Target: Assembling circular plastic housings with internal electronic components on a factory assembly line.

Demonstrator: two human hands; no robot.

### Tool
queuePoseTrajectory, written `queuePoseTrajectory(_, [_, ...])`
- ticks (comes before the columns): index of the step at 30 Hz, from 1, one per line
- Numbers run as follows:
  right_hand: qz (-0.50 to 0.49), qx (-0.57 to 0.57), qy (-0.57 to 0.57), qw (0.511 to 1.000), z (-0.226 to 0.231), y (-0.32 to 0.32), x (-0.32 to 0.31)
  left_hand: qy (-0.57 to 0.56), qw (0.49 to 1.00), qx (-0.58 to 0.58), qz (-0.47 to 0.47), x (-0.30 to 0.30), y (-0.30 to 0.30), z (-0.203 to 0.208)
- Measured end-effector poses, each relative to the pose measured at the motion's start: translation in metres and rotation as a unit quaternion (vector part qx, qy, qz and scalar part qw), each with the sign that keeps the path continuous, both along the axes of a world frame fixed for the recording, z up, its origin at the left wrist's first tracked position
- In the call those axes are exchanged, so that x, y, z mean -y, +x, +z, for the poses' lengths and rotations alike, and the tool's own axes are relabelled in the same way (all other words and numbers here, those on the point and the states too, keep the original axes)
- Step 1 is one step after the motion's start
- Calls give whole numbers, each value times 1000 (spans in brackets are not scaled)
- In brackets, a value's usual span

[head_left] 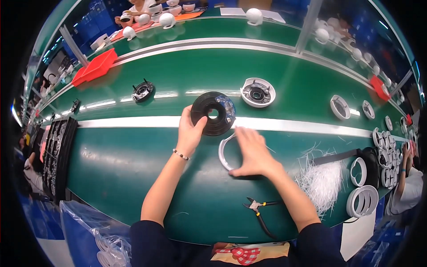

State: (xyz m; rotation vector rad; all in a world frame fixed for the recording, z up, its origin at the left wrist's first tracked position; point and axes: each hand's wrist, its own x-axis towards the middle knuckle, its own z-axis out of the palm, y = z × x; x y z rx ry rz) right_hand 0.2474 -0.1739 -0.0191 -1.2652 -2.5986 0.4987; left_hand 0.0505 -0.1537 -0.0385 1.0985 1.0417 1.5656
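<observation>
A round black disc [218, 127], open at its centre, with a blue circuit board [227, 107] along its right side, is held raised near a slim, tilted, partly hidden white ring [223, 155].

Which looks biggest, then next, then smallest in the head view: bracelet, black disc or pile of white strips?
1. Pile of white strips
2. Black disc
3. Bracelet
</observation>
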Motion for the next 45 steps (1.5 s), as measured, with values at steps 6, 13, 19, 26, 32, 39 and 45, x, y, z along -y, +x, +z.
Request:
queuePoseTrajectory(6, [-114, -332, 81, 933, 14, 19, -8, 13, 999, -33, -5, 15, 19, -7])
queuePoseTrajectory(13, [-83, -335, 45, 938, 16, -10, -10, -70, 947, 222, -222, 34, 29, 6])
queuePoseTrajectory(19, [2, -325, 71, 943, 15, -15, -6, -149, 832, 424, -324, 31, 24, 7])
queuePoseTrajectory(26, [-28, -374, 0, 927, 14, -7, 0, -170, 859, 404, -264, 30, 31, 0])
queuePoseTrajectory(32, [-46, -340, -4, 939, 12, -9, 4, -166, 878, 382, -235, 34, 40, 3])
queuePoseTrajectory(39, [0, -296, 52, 954, 12, -5, 2, -158, 887, 373, -221, 35, 43, 2])
queuePoseTrajectory(45, [69, -269, 72, 958, 15, -2, -4, -134, 909, 333, -213, 34, 44, -10])
